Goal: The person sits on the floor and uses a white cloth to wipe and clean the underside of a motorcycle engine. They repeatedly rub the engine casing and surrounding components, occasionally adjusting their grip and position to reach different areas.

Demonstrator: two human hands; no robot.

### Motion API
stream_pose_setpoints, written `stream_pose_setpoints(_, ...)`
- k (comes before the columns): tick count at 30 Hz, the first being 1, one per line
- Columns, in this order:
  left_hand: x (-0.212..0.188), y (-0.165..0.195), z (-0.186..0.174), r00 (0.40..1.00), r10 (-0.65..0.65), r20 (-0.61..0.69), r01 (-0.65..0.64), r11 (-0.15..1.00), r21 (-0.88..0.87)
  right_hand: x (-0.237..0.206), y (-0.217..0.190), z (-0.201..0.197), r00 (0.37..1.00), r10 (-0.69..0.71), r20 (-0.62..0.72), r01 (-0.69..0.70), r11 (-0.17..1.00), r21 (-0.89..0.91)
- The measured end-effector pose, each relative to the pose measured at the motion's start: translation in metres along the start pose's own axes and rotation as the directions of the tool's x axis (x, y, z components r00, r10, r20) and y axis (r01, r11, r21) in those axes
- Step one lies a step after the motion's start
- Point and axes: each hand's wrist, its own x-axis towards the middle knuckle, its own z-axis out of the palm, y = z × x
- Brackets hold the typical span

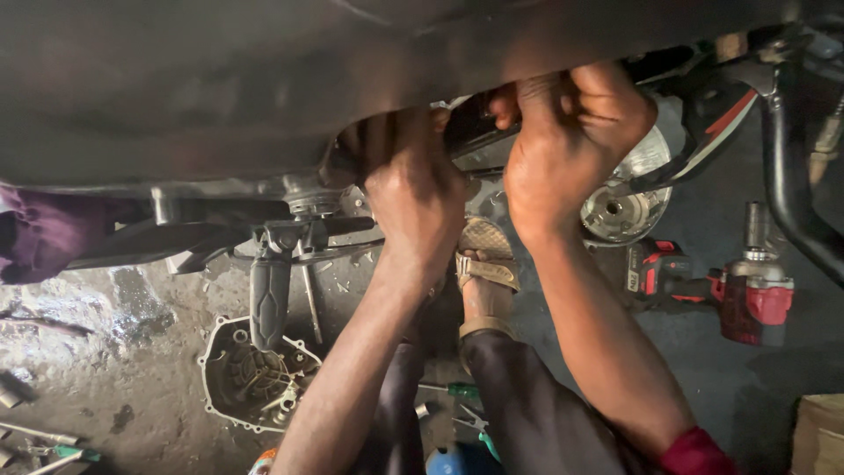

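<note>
Both hands are reaching up under the motorcycle's seat (220,79): the left hand (413,189) and right hand (567,141) are clenching tightly around a dark engine part (470,127) there. It is probably heavy, rigid and greasy, so gripping its solid edges looks wisest.

Dim workshop; stained, gritty concrete floor (105,352); darker floor right, light from left.

On the concrete floor (114,352) below me, a removed engine cover (255,374) lies open side up, gears showing inside. A red and black power tool (716,286) lies on its side toward the floor's right edge. A green-handled screwdriver (66,453) lies at the lower left corner. A cardboard box (822,431) sits in the lower right corner.
</note>
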Motion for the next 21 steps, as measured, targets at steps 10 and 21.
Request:
stream_pose_setpoints(10,0.004,0.005,0.0,0.998,0.004,-0.055,-0.001,0.998,0.061,0.002,-0.001,0.007,0.999,-0.025,0.022,0.026,0.998,-0.058)
stream_pose_setpoints(21,-0.001,-0.003,0.001,1.0,-0.021,-0.009,0.021,0.999,0.026,-0.002,0.006,0.007,0.995,-0.078,-0.059,0.063,0.975,-0.214)
